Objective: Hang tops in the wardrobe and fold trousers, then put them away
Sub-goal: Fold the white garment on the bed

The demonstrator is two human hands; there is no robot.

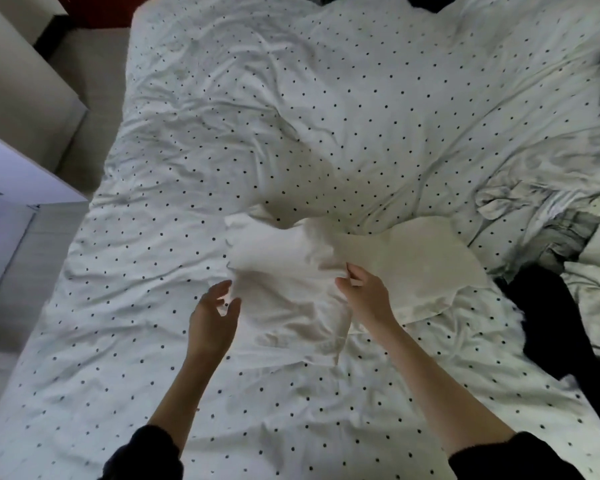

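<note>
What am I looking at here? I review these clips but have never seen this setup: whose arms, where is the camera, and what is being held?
There is no machine. One camera worn on a person's head looks down at their own arms. The spotted bedcover fills the view. A white garment lies on it; the right hand pinches its edge, and the left hand touches the other edge with loosely spread fingers. A pile of clothes lies at the right.

Rumpled polka-dot duvet (326, 116) covering the bed, pale cabinet (21, 95) at left
</note>
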